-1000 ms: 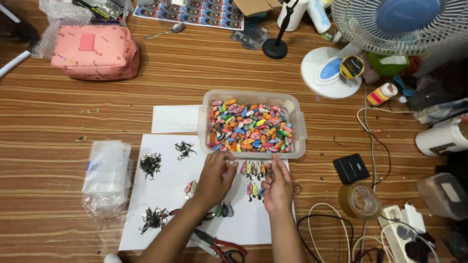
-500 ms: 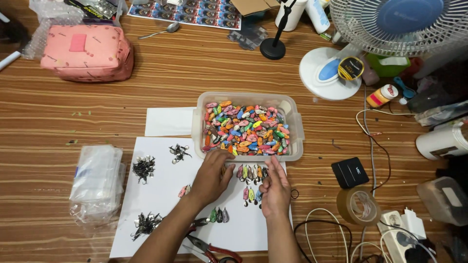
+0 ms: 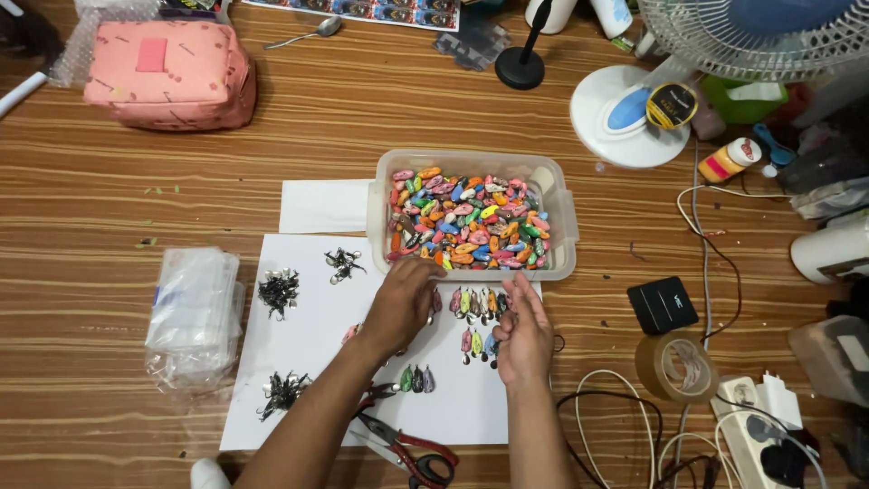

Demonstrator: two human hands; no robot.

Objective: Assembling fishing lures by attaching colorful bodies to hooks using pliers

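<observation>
We look down on a striped wooden table (image 3: pixel 109 199) crowded with a fan, cables and a roll of tape (image 3: pixel 674 365). A clear plastic tub (image 3: pixel 561 217) brimming with small colourful lures (image 3: pixel 466 222) stands at the top edge of a white sheet (image 3: pixel 308 362). Our left hand (image 3: pixel 398 306) lies palm down on the sheet just below the tub, fingers curled loosely over the paper — what it grips, if anything, we cannot tell. Our right hand (image 3: pixel 523 337) is half closed, fingertips among a row of loose lures (image 3: pixel 475 303) laid out between both hands. Dark hook clusters (image 3: pixel 279 292) lie to the left — red-handled pliers (image 3: pixel 412 448) near our forearm.
</observation>
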